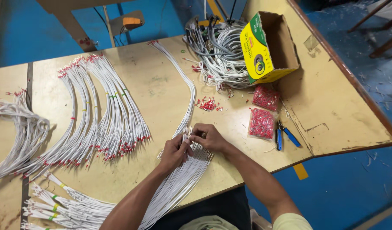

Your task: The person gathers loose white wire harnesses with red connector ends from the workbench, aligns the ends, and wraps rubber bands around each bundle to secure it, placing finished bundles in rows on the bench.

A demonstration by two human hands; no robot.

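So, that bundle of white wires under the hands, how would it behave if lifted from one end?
The white wire bundle would probably droop: it already curves across the table. Its strands look loose where the left hand and right hand work, so some may splay or slip out. It likely feels light.

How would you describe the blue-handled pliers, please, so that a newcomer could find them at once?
Start at the open yellow-and-green cardboard box at the far right of the wooden table. Nearer the person lie two clear bags of small red terminals. The blue-handled pliers lie just right of the nearer bag, the only tool and the only blue item on the tabletop.
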